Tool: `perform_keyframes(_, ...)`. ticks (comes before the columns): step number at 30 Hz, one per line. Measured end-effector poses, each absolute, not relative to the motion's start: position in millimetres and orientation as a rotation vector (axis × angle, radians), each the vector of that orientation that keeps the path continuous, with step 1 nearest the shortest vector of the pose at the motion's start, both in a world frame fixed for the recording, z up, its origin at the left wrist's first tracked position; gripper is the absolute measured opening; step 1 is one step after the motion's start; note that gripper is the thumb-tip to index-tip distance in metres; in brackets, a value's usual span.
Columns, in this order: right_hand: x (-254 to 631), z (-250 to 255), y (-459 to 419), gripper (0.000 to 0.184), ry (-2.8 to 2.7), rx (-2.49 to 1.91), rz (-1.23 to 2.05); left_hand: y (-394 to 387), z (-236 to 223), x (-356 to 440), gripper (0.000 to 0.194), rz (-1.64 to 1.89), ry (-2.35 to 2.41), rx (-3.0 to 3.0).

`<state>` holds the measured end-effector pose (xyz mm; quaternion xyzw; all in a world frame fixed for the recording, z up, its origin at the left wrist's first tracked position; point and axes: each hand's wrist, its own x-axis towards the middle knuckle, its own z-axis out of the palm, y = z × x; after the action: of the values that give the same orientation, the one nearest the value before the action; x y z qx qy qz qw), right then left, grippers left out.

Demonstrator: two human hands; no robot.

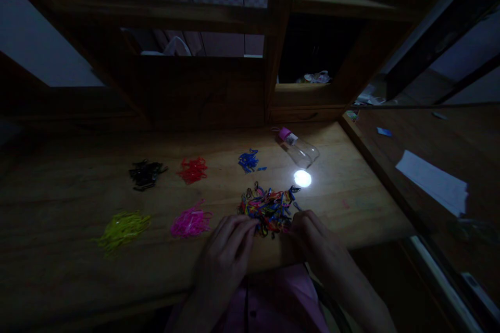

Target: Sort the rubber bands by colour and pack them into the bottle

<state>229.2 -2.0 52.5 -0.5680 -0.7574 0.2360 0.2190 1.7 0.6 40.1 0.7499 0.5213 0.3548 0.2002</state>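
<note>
A purple-capped clear bottle (300, 149) lies on the bench (351, 187); left hand (229, 244) and right hand (314, 234) sit apart at the multicoloured rubber-band pile (269, 207), their grip unclear.

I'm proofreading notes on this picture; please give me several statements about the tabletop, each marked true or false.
1. The yellow pile lies left of the pink pile. True.
2. The bottle stands upright. False: the bottle lies on its side.
3. The left hand is at the mixed-colour pile. True.
4. The blue pile is larger than the mixed-colour pile. False: the blue pile is smaller.
5. The red pile lies right of the black pile. True.
</note>
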Motion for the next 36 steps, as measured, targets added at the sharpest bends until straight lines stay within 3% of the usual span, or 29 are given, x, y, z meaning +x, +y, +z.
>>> perform_keyframes(10, 222.9, 43.2, -1.9, 0.009, -2.219, -1.554, 0.454, 3.3, 41.9, -0.6, 0.021, 1.002, 1.421, 2.005)
perform_keyframes(13, 226.9, 44.1, -2.7, 0.002, -2.129, -1.591, 0.488, 3.6, 42.1, -0.2, 0.02, 1.036, 1.438, 2.003)
perform_keyframes(20, 232.0, 65.8, 2.7, 0.007, -1.926, -1.527, 0.553, -6.8, 42.5, -3.8, 0.021, 1.071, 1.473, 1.99)
perform_keyframes(26, 183.1, 72.2, 30.4, 0.016, -1.842, -1.344, 0.568, -31.9, 43.4, -28.4, 0.015, 1.31, 1.682, 1.91)
perform_keyframes(36, 183.2, 70.5, 38.3, 0.01, -1.72, -1.341, 0.899, -37.8, 36.1, -45.6, 0.012, 1.268, 1.86, 1.74)
